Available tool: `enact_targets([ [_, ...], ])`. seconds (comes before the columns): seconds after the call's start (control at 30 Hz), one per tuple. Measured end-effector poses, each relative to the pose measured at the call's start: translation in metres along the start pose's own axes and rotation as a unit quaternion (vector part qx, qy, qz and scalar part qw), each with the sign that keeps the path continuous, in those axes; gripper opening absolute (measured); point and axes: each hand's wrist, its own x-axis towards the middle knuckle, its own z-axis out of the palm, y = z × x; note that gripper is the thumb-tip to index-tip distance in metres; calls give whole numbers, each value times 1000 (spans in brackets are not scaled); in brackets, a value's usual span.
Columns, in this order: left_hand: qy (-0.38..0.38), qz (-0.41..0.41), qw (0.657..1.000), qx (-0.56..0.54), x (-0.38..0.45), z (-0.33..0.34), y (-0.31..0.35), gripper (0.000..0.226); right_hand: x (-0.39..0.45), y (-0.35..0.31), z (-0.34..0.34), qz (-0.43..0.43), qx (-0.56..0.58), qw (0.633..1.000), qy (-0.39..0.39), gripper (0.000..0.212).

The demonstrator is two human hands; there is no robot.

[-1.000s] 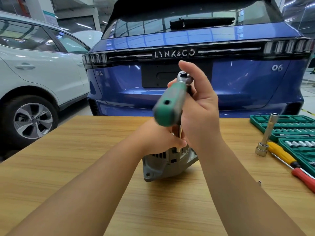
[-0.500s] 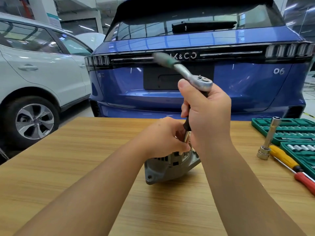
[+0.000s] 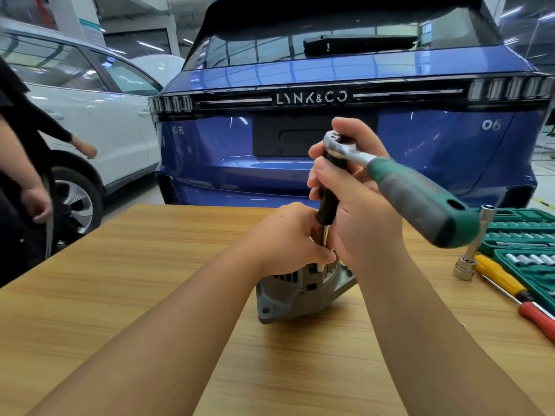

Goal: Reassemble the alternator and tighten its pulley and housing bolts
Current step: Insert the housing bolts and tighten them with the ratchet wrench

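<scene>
Light wood-grain workbench point(image 3: 126, 298) in a car workshop, so the alternator point(image 3: 295, 291) is the landmark here. It sits on the bench about mid-width: grey cast aluminium housing, slotted vents, a mounting ear with a bolt hole at its lower left, and it looks tipped over toward the left.

Far left of the alternator, off the bench, there's a person in black point(image 3: 21, 175) and a white SUV point(image 3: 99, 121). Straight behind it is the tail of a blue Lynk & Co 06 point(image 3: 345, 163).

Left hand point(image 3: 288, 238) is curled over the top of the alternator, fingers wrapped by the extension bar point(image 3: 327, 205), which runs down into the housing. Right hand point(image 3: 363, 205) grips the black upper part of that bar right under the ratchet point(image 3: 417, 187), whose green handle sticks out to the right. Both hands hide the bolt itself.

Right of the alternator: an upright chrome socket wrench point(image 3: 476, 244), a yellow screwdriver point(image 3: 501, 279), a red-handled one point(image 3: 539, 321), and a green socket set case point(image 3: 528, 250).
</scene>
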Motion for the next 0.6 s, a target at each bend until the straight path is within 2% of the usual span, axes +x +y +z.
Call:
enact_targets([
  [0.1, -1, 1, 1000, 0, 0, 0, 0, 9, 7, -10, 2, 70, 69, 995, 7, 35],
  [0.2, 7, -4, 1000, -2, 0, 1, 0, 9, 15, -13, 0, 118, 74, 990, 0, 57],
  [0.23, 7, -6, 1000, -6, 0, 1, 0, 9, 15, -13, 1, 124, 80, 989, -9, 57],
  [0.3, 6, -1, 1000, -12, 0, 1, -1, 9, 12, -10, -1, 121, 106, 987, -17, 43],
  [0.37, 11, 8, 1000, -13, 0, 1, 0, 12, 8, -10, -2, 119, 97, 988, 20, 41],
  [0.43, -8, 12, 1000, 1, 0, 1, 2, 10, 5, -9, -1, 82, 20, 994, 62, 43],
  [0.5, -28, 9, 999, 11, 1, 1, 3, 10, 6, -7, 0, 41, -71, 992, 92, 23],
  [0.53, -32, 7, 999, 9, 1, 1, 4, 10, 7, -7, -1, 46, -87, 990, 104, 20],
  [0.6, -30, 4, 1000, 3, 1, 1, 4, 7, 8, -9, -5, 97, -24, 992, 79, 18],
])
